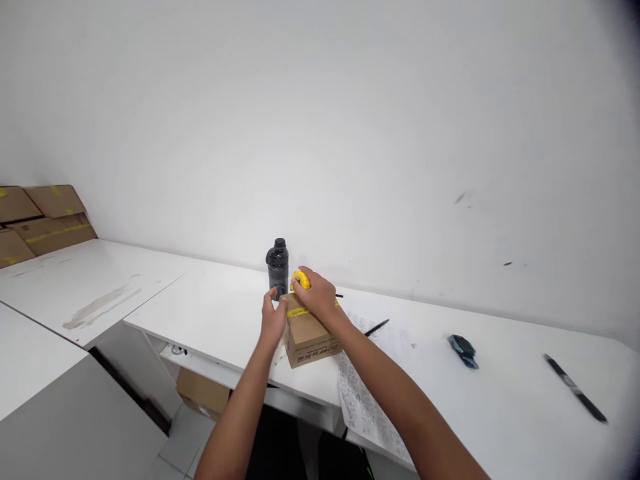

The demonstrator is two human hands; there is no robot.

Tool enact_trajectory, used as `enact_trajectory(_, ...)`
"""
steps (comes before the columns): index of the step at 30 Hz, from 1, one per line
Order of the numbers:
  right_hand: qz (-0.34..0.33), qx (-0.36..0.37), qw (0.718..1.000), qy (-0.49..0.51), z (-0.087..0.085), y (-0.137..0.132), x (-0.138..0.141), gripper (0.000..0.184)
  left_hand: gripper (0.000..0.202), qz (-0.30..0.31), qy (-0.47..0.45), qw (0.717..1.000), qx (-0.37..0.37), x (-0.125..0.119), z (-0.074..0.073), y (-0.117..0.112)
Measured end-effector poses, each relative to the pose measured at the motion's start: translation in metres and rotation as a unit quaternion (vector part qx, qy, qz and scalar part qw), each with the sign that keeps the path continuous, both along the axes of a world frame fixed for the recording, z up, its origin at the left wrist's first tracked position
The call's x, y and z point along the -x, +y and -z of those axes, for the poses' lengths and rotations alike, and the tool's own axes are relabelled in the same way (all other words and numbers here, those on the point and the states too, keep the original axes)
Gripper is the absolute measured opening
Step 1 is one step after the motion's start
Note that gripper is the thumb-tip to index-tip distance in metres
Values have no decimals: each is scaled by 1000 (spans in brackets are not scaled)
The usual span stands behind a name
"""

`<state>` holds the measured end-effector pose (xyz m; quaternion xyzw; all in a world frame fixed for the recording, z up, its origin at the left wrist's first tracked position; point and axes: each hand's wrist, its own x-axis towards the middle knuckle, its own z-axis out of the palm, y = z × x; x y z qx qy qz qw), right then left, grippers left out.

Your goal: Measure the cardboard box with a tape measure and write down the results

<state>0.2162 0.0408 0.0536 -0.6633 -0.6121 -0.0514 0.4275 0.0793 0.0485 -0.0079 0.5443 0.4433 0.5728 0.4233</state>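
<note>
A small brown cardboard box (313,333) with a yellow tape strip sits near the front edge of the white table. My right hand (319,293) grips a yellow tape measure (301,279) just above the box's far end. At the box's left far corner is my left hand (273,320), thumb and forefinger apart, the thumb against or very near the cardboard. Its other fingers are mostly hidden. Right behind the hands stands a dark shaker bottle (278,270), upright with its lid on.
Printed paper (367,400) lies under my right forearm, with a black pen-like object (377,327) on it. Farther right are a dark teal item (463,351) and a black marker-like stick (575,387). Cardboard boxes (55,230) are stacked far left; another box (203,392) is below the table.
</note>
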Motion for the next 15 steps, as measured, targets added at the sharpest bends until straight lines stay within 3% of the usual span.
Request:
enact_trajectory(1,1,-9,1000,-21,2,-1,2,44,47,10,13,1000,-3,2,-7,13)
enact_trajectory(3,-5,-10,998,-60,3,-3,4,46,36,89,16,996,-2,2,-14,31)
enact_trajectory(6,-23,16,995,-97,0,-4,6,46,36,155,-16,988,-1,0,-8,39)
enact_trajectory(11,-27,82,989,-119,-14,-5,10,47,33,118,-23,993,1,-1,1,37)
enact_trajectory(15,-41,101,984,-141,-16,-31,15,46,26,76,5,997,-29,-2,-4,41)
